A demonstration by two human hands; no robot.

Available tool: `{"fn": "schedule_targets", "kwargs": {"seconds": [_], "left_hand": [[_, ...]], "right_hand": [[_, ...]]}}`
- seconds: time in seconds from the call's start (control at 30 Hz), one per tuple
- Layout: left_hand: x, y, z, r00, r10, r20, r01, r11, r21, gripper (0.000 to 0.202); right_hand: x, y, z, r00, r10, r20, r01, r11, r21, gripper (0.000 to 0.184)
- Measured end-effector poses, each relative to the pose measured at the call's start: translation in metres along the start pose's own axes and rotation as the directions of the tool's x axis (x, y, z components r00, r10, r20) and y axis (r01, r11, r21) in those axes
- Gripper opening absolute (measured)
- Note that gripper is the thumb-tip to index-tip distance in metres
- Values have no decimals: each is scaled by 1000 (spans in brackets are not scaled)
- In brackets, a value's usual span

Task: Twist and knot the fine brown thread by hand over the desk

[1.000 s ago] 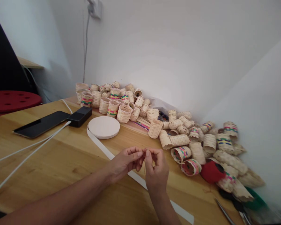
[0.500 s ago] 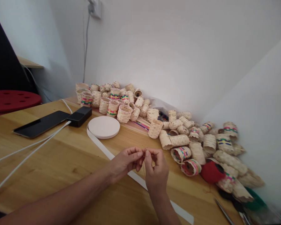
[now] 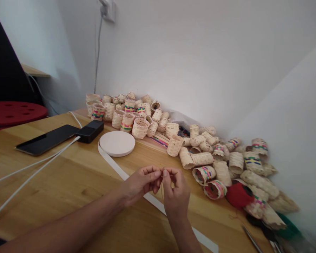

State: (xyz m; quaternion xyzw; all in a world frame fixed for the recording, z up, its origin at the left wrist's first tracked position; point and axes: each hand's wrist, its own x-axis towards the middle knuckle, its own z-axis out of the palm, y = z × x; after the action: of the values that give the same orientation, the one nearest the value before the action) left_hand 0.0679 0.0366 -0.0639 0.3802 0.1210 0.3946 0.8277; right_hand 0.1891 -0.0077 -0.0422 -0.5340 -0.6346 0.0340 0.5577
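Over the white strip, my left hand (image 3: 144, 182) and my right hand (image 3: 176, 193) meet fingertip to fingertip. Both are closed in a pinch on a thin reddish thread (image 3: 162, 192), which dangles in a short loop between them. The pinching fingers cover the thread's upper part, and anything tiny beside it is hidden. The flat white strip (image 3: 152, 201) passes beneath my hands toward the front edge, unwinding from a white roll (image 3: 117, 143) lying on its side face.
Small woven baskets (image 3: 175, 145), several with coloured bands, are heaped along the wall. A red thread spool (image 3: 239, 195) and metal scissors or tweezers (image 3: 252, 239) lie at right. A phone (image 3: 46, 140), a black box (image 3: 90, 131) and white cables (image 3: 34, 178) occupy the table's left.
The view has shifted very slightly. My hands hold the same pinch at the same spot, and the dangling thread shows a little more clearly.
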Motion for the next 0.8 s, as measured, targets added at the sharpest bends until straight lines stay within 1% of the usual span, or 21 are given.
{"fn": "schedule_targets", "kwargs": {"seconds": [0.2,0.4,0.53,0.6,0.67,0.7,0.73,0.77,0.8], "left_hand": [[0,0,0,1000,-3,-1,3,1000,-2,27],[0,1,1,1000,-8,-5,8,1000,14,28],[0,2,1,1000,-10,-12,10,1000,13,29],[0,2,1,1000,-10,-20,10,1000,10,29],[1,2,0,1000,-12,-29,12,1000,4,30],[2,2,-1,999,-14,-34,14,1000,-2,30],[2,2,-2,999,-17,-38,16,1000,-10,30],[3,2,-2,999,-18,-42,17,1000,-17,30],[3,3,-3,999,-18,-46,17,1000,-22,30]], "right_hand": [[0,-2,-1,999,47,-1,-47,999,15,20],[-1,-2,-1,987,158,0,-157,982,108,23],[1,1,2,983,186,-6,-184,976,117,23],[3,-3,0,981,192,-31,-187,975,118,23],[2,-13,-7,978,203,-49,-192,967,168,22],[0,-20,-13,979,204,-14,-196,958,209,22],[-3,-27,-21,980,196,47,-201,946,252,23],[-8,-34,-30,974,180,135,-212,935,285,24],[-13,-40,-39,956,137,260,-216,928,304,26]]}}
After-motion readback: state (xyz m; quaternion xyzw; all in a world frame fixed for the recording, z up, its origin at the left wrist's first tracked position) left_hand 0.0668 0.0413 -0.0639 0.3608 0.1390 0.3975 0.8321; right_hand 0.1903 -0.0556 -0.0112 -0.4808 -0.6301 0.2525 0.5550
